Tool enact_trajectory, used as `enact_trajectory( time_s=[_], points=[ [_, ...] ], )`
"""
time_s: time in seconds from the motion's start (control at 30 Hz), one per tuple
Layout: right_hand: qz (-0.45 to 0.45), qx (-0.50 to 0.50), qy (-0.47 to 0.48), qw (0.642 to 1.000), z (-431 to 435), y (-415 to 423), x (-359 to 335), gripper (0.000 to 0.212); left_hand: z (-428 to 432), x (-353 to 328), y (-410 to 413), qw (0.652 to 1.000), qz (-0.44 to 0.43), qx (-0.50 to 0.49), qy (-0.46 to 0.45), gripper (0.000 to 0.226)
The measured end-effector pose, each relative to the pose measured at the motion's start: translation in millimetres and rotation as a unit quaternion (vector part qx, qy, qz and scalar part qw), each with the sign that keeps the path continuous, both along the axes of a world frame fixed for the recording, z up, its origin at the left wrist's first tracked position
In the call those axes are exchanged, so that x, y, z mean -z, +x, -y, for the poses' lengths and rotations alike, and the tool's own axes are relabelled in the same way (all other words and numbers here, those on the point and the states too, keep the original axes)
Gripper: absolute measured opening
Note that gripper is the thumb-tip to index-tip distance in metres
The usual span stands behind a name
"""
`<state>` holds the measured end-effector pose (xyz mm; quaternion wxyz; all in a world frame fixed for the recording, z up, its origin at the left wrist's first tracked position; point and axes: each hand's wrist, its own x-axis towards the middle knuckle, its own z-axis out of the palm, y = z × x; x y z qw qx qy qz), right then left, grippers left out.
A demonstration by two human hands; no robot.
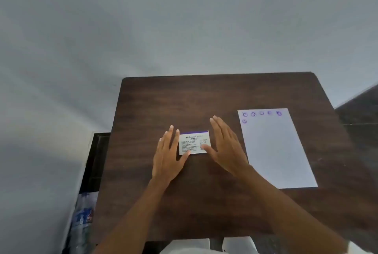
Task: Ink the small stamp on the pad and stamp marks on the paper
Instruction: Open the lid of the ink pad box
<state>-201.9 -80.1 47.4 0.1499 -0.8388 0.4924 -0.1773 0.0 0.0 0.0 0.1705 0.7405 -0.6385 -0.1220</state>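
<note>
Two hands frame the closed pad (194,142) near the middle of the table (204,94). The left hand (167,153) lies flat at the pad's left end, fingers spread and straight, its thumb touching the near left corner. The right hand (226,147) lies at the pad's right end, also splayed and gripping nothing, its thumb resting on the lid by the near right corner. The paper (276,151) lies by the right edge of the table, well apart from the pad, with six purple marks (261,113) along its far edge: five in a row and one starting a second row at the left. No stamp is in view, so I cannot tell where it is.

By my reading, the step in hand concerns the pad itself, either opening its lid or having just closed it. If more marks are wanted, the next move calls for the thumbs to lift the lid and for the stamp to be found.
</note>
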Motion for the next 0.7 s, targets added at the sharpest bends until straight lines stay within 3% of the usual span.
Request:
enact_trajectory(
  time_s=[0.1, 0.23, 0.53, 0.7],
  points=[
    [-0.079, -0.091, 0.095, 0.988, 9.9, 7.4, 18.2, 0.092, 2.8, 13.4, 4.2, 0.997, -0.056, 0.015, 0.060, 0.087],
    [-0.162, -0.140, 0.130, 0.968, 27.1, 13.6, 33.6, 0.096, 10.0, 23.8, 4.7, 0.992, -0.093, 0.009, 0.084, 0.090],
    [-0.163, -0.164, 0.168, 0.958, 43.9, 12.4, 43.0, 0.087, 17.2, 37.6, 21.4, 0.995, -0.090, 0.027, 0.040, 0.095],
    [-0.170, -0.182, 0.223, 0.942, 58.6, 9.2, 32.4, 0.076, 17.2, 38.9, 22.8, 0.989, -0.139, 0.008, 0.047, 0.099]
  ],
)
